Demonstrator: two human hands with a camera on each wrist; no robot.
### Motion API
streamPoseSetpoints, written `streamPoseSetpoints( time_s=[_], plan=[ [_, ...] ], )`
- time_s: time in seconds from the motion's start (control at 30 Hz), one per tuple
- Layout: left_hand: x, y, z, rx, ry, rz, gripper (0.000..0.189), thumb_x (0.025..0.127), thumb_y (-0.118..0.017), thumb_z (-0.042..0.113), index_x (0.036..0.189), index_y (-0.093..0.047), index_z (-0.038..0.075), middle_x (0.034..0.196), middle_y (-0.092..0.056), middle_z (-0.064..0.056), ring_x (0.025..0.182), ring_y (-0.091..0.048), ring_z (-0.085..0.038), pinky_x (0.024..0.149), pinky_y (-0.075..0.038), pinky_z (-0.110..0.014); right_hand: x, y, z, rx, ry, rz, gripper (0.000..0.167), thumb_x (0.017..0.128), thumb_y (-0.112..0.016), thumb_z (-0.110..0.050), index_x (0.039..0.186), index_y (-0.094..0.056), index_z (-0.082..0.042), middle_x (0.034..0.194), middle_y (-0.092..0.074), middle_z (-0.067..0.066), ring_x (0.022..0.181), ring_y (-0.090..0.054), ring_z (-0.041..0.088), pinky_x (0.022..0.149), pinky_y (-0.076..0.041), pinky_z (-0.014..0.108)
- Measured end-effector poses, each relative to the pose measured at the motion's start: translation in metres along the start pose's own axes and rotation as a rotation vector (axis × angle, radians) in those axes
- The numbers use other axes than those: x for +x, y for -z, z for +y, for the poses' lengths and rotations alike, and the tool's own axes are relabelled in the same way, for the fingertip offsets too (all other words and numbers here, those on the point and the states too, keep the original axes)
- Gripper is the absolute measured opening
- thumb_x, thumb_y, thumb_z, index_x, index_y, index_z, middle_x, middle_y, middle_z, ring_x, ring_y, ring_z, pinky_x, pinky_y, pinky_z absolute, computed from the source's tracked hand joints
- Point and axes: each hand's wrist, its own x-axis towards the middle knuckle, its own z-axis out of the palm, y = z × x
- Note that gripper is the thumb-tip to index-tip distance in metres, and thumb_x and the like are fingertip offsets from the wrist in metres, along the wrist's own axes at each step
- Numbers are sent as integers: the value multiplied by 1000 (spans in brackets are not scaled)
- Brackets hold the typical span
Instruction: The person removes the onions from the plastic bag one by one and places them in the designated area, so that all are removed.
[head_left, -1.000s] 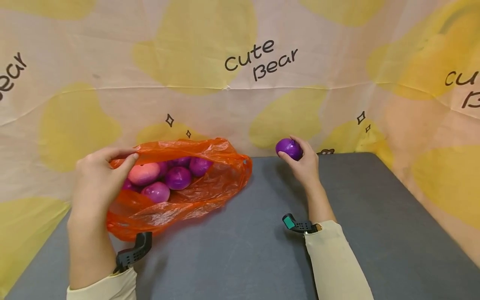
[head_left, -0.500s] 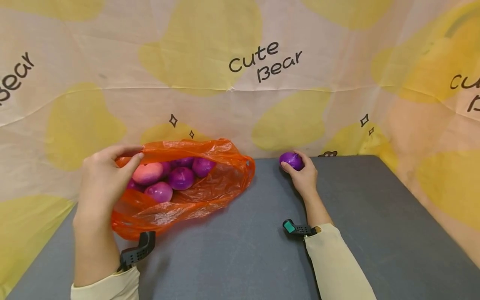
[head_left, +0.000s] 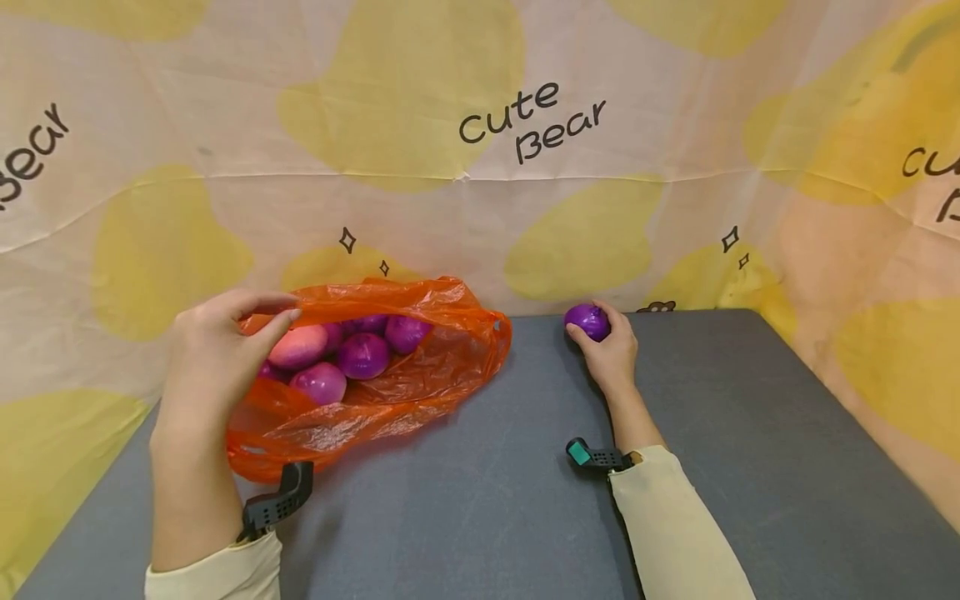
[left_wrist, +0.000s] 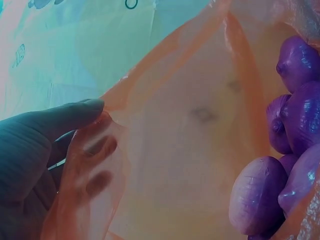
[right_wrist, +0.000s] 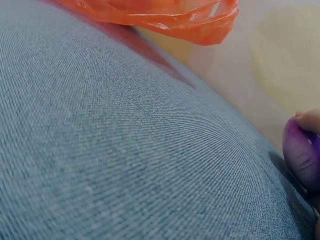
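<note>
My left hand (head_left: pixel 213 358) pinches the upper left rim of an orange plastic bag (head_left: pixel 465 350) between thumb and fingers, and the bag's mouth gapes toward me. Inside lie several purple onions (head_left: pixel 363 357) and a paler, pinkish onion (head_left: pixel 298 346). The left wrist view shows the thin film stretched up from the thumb (left_wrist: pixel 92 106), with the onions (left_wrist: pixel 300 117) piled at right. Near the table's far edge, my right hand (head_left: pixel 615 354) holds another purple onion (head_left: pixel 587 322) with thumb and fingers around it. In the right wrist view this onion (right_wrist: pixel 300 155) is low over the tabletop, partly cut off.
A grey table (head_left: pixel 450 517) lies under both hands. Right behind its far edge hangs a cream and yellow cloth (head_left: pixel 420 125) printed with words. The bag fills the left back of the table, a gap apart from the right hand.
My right hand has lowered the onion toward the far edge of the table, then stayed nearly still. The left hand keeps its pinch on the bag's rim; the head view has shifted slightly.
</note>
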Motion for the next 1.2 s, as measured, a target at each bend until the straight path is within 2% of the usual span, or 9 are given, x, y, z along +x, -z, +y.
streamPoseSetpoints(
  time_s=[0.4,0.67,0.73,0.93,1.0,1.13,1.2],
  plan=[
    [1,4,-5,20,44,-33,23,95,-71,26,112,-77,12,110,-76,-15,108,-66,-34,81,-38,-18,2,-2,0,-37,27,-39,64,85,-81,-27,141,-56,-11,141,-56,21,132,-52,42,113,-36,59],
    [1,5,-7,28,71,-49,25,97,-68,27,113,-76,10,111,-75,-17,110,-64,-36,88,-45,-36,3,-6,-1,-27,31,-72,63,85,-82,-26,141,-55,-11,143,-54,21,133,-51,42,113,-35,60],
    [1,5,-7,34,72,-48,25,97,-68,27,113,-76,10,111,-75,-17,110,-64,-37,87,-44,-37,4,-6,-1,-32,32,-77,64,86,-81,-25,142,-54,-11,143,-53,21,134,-50,41,114,-35,60],
    [0,6,-6,38,58,-22,22,97,-69,26,110,-77,12,108,-76,-15,104,-65,-35,80,-39,-24,3,-6,-2,-32,34,-90,66,86,-80,-25,144,-52,-10,144,-51,21,134,-49,41,114,-34,60],
    [-1,5,-5,42,46,-13,20,96,-69,25,109,-77,12,107,-76,-15,102,-66,-35,79,-40,-24,1,-4,-2,-35,27,-90,66,86,-80,-25,144,-52,-9,144,-51,22,134,-49,42,114,-34,60],
    [-2,3,-3,38,38,-12,19,96,-69,23,108,-77,11,106,-76,-16,105,-66,-37,89,-50,-41,-1,0,-1,-45,12,-75,66,84,-81,-25,142,-53,-8,142,-53,22,132,-50,42,113,-36,60],
    [-1,2,-3,26,47,-15,20,97,-68,24,109,-76,11,108,-75,-17,108,-65,-38,94,-49,-53,-1,0,-2,-35,-2,-71,68,84,-81,-28,143,-53,-10,142,-53,22,132,-51,41,113,-37,60]
  ],
)
